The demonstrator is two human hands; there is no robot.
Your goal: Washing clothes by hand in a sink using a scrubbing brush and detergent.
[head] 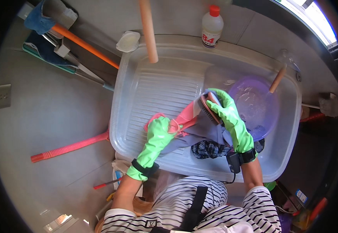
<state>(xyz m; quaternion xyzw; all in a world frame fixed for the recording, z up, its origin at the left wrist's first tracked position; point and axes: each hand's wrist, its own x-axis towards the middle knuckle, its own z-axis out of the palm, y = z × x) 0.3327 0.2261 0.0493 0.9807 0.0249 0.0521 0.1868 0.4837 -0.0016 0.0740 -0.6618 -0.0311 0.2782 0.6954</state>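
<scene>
My left hand [158, 131], in a green rubber glove, grips the pink trim of a wet grey garment [209, 128] over the ribbed washboard [169, 81] of a laundry sink. In my right hand [230, 113], gloved alike, is a scrub brush [211, 107] with a brown back and dark bristles. The bristles face down and left, close against the pink and white part of the cloth; whether they touch it I cannot tell. A dark plaid cloth [209, 149] lies below the garment. To the right stands a translucent purple basin [269, 116] with water in it.
A red-capped bottle [212, 27] and a white dish [128, 41] stand at the sink's far rim [174, 39]. Two tan rods [149, 35] [277, 80] project over the sink. Mops [78, 45] lean at left, above a pink corrugated hose [70, 146].
</scene>
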